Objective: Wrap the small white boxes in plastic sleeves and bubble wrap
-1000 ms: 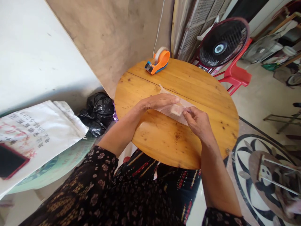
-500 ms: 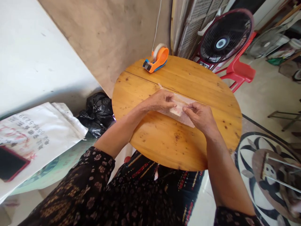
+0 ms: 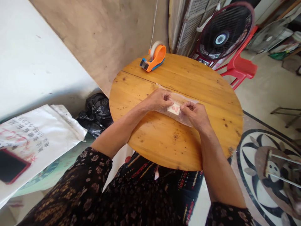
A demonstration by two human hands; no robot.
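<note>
A small pale block [image 3: 174,108] with red print lies on a thin, translucent sheet of wrap [image 3: 184,119] at the middle of the round wooden table [image 3: 155,138]. At the block's left end is my left hand [image 3: 160,99], its thumb and fingertips pinched together on the sheet. My right hand [image 3: 197,114] pinches the sheet at the other end, its thumb close against the block. The fingers partly cover the sheet, so exactly where they grip it is hard to make out.
An orange and blue tape dispenser [image 3: 154,58] stands at the table's far edge. Behind to the right are a fan [image 3: 223,31] and a red chair [image 3: 243,66]. At left are a black bag [image 3: 97,111], a white sack [image 3: 54,128] and a phone [image 3: 11,166].
The block's printed face shows more plainly now, where film and fingers blurred it before. Both hands have shifted only slightly. The whole view has turned a little.
</note>
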